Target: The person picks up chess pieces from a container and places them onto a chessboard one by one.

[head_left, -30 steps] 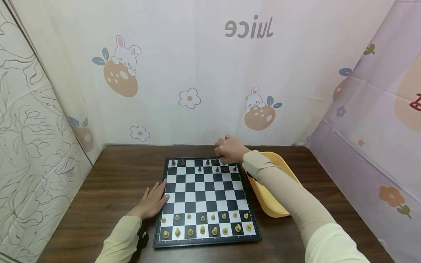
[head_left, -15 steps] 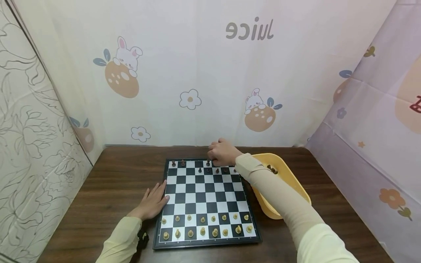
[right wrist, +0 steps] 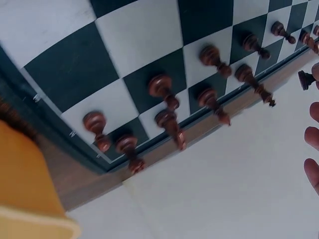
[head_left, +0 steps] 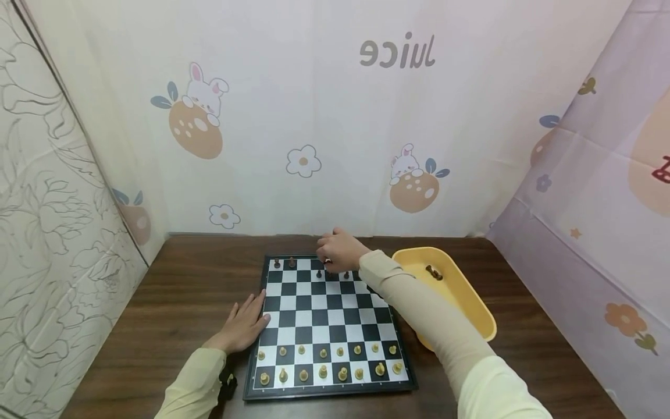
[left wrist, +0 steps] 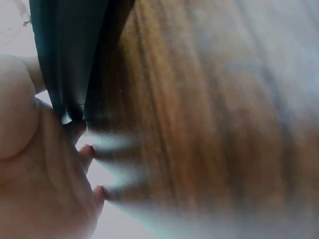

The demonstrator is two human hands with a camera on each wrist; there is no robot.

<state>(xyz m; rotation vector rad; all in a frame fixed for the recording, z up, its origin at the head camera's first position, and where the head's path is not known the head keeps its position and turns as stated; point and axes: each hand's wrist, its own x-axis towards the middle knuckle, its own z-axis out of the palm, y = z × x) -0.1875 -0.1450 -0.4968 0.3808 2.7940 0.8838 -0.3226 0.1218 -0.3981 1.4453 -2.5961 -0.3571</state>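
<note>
In the head view, the right hand [head_left: 339,252] sits curled over the far rows of the chessboard [head_left: 324,317], just above frame centre, seemingly pinching a dark piece [head_left: 327,262], though the fingers hide the grip. The left hand [head_left: 242,325] lies flat with relaxed fingers on the counter [head_left: 173,302], touching the board's left edge. A yellow tray [head_left: 466,302] at right holds one dark piece. The sleeve hangs over the board, so it could topple the neighbouring dark pieces. Compared with a second ago, the right hand has shifted leftward along the far row, uncovering the tray.

The left wrist view is blurred: fingertips [left wrist: 99,191] at lower left, board edge at upper left.

In the right wrist view, dark pieces [right wrist: 164,89] crowd the board's last two rows; fingertips [right wrist: 314,142] show at the right edge, near a small dark piece [right wrist: 305,78].
</note>
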